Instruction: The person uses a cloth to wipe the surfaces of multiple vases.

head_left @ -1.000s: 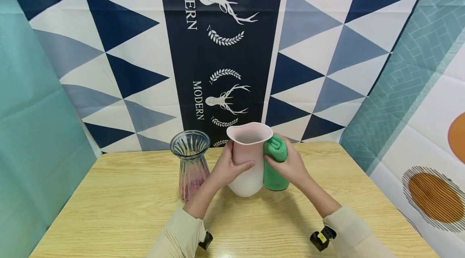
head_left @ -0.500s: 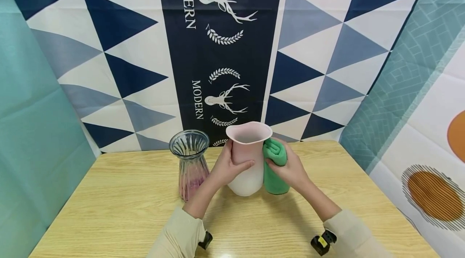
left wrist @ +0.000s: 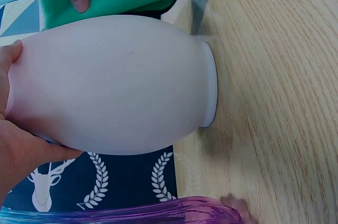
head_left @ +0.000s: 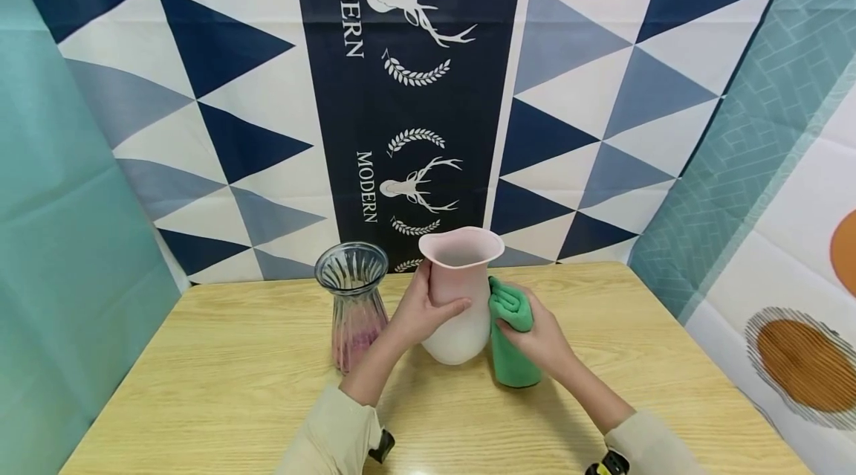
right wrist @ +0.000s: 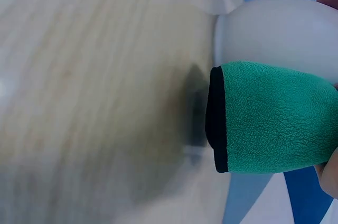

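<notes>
A pale vase (head_left: 461, 330), pink at its flared neck and white below, is upright near the middle of the table. My left hand (head_left: 416, 309) grips it around the neck from the left. Its base is close to the tabletop in the left wrist view; contact is hard to judge. My right hand (head_left: 540, 337) holds a rolled green cloth (head_left: 513, 356) beside the vase's right side. That cloth (right wrist: 280, 121) has a black edge in the right wrist view and overlaps the white body (right wrist: 269, 31), so I cannot tell whether they touch.
A ribbed glass vase (head_left: 351, 304), blue at the rim and purple-pink below, stands just left of my left forearm. The wooden table (head_left: 221, 386) ends at a patterned wall cloth (head_left: 267, 133) behind, with hanging sheets on both sides.
My right hand has lowered the green cloth along the vase's right side and toward me. The left hand and the pale vase have hardly moved.
</notes>
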{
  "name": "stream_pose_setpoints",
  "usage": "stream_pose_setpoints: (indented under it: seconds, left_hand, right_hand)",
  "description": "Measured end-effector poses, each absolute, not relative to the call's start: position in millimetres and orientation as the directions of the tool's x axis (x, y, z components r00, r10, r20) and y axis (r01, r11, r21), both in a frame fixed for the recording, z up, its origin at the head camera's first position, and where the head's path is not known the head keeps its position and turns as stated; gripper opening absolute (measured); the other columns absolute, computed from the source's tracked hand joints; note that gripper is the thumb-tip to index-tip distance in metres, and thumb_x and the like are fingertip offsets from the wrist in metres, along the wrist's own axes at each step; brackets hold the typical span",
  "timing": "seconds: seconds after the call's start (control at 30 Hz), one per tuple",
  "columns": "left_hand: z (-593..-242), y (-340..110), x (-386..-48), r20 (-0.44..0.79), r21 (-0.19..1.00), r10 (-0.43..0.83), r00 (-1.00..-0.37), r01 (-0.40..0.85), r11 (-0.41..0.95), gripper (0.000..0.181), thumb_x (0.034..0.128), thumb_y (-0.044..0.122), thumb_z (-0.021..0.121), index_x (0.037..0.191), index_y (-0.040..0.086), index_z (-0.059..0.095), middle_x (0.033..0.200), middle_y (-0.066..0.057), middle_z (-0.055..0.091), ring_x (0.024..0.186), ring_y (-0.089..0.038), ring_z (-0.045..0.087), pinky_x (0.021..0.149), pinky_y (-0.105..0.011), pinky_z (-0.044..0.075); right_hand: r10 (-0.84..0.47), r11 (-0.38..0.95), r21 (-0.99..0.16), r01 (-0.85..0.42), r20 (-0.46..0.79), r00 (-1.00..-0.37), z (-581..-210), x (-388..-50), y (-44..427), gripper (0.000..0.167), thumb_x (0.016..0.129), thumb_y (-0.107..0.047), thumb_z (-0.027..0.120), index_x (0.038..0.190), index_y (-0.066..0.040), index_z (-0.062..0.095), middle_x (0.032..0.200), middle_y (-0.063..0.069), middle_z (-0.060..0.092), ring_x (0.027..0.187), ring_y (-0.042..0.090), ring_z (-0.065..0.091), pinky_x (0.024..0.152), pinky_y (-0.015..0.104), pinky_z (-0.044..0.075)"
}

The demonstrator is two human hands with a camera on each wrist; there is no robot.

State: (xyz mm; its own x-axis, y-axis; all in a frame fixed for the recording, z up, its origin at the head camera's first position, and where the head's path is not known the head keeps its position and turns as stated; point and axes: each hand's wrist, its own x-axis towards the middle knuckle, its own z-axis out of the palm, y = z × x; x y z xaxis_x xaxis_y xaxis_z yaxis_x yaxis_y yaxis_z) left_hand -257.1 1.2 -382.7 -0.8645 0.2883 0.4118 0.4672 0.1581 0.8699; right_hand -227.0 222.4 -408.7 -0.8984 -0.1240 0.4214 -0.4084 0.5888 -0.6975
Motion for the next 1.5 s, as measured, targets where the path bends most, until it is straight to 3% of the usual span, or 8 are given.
stream_pose_setpoints:
  seconds: [0.33, 0.5, 0.67, 0.97, 1.3, 1.5]
  left_hand:
    - [-384, 3, -259, 0.403, 0.874, 0.291, -0.868, 0.459, 0.160, 0.088, 0.0776, 0.021, 0.077, 0.146, 0.015, 0.021, 0.138, -0.008, 0.044, 0.124, -0.023, 0.047, 0.105, -0.044, 0.039]
    - [-382, 2, -258, 0.389, 0.881, 0.290, -0.875, 0.445, 0.163, 0.089, 0.0782, 0.018, 0.076, 0.147, 0.017, 0.020, 0.140, -0.008, 0.042, 0.125, -0.024, 0.045, 0.106, -0.046, 0.038]
    - [-371, 2, -249, 0.375, 0.888, 0.295, -0.879, 0.432, 0.159, 0.088, 0.0789, 0.011, 0.074, 0.147, 0.010, 0.019, 0.140, -0.014, 0.041, 0.126, -0.029, 0.045, 0.105, -0.048, 0.038]
    - [-352, -1, -232, 0.392, 0.878, 0.307, -0.867, 0.453, 0.157, 0.083, 0.0798, 0.008, 0.073, 0.145, 0.002, 0.021, 0.137, -0.018, 0.043, 0.123, -0.031, 0.047, 0.102, -0.047, 0.041]
    - [-383, 2, -258, 0.408, 0.870, 0.287, -0.867, 0.465, 0.166, 0.090, 0.0768, 0.021, 0.077, 0.146, 0.013, 0.021, 0.137, -0.009, 0.044, 0.122, -0.024, 0.048, 0.102, -0.044, 0.041]
    - [-382, 1, -259, 0.404, 0.874, 0.289, -0.868, 0.460, 0.159, 0.089, 0.0771, 0.020, 0.077, 0.146, 0.014, 0.021, 0.137, -0.008, 0.044, 0.123, -0.023, 0.047, 0.103, -0.043, 0.041]
  right_hand:
    - [-0.090, 0.594, -0.715, -0.369, 0.396, -0.914, -419, -225, 227, 0.057, 0.081, -0.006, 0.070, 0.132, -0.016, 0.048, 0.129, 0.012, 0.057, 0.119, 0.032, 0.053, 0.095, 0.053, 0.045]
    - [-0.063, 0.604, -0.700, -0.381, 0.434, -0.899, -412, -228, 227, 0.057, 0.081, -0.005, 0.070, 0.132, -0.013, 0.048, 0.128, 0.016, 0.057, 0.117, 0.036, 0.054, 0.093, 0.055, 0.046]
    - [-0.039, 0.604, -0.684, -0.409, 0.488, -0.872, -400, -234, 228, 0.055, 0.080, -0.004, 0.069, 0.131, -0.008, 0.049, 0.125, 0.019, 0.058, 0.115, 0.038, 0.055, 0.091, 0.055, 0.047]
    - [-0.008, 0.584, -0.697, -0.417, 0.509, -0.861, -375, -242, 221, 0.058, 0.081, -0.007, 0.069, 0.135, -0.011, 0.046, 0.127, 0.018, 0.057, 0.115, 0.038, 0.055, 0.092, 0.055, 0.046]
    - [0.058, 0.517, -0.753, -0.407, 0.505, -0.861, -366, -249, 213, 0.059, 0.081, -0.004, 0.068, 0.135, -0.012, 0.046, 0.131, 0.015, 0.054, 0.120, 0.032, 0.050, 0.100, 0.053, 0.040]
    - [0.049, 0.501, -0.759, -0.416, 0.505, -0.862, -364, -250, 208, 0.058, 0.080, -0.003, 0.069, 0.133, -0.012, 0.048, 0.129, 0.016, 0.055, 0.119, 0.031, 0.051, 0.100, 0.051, 0.040]
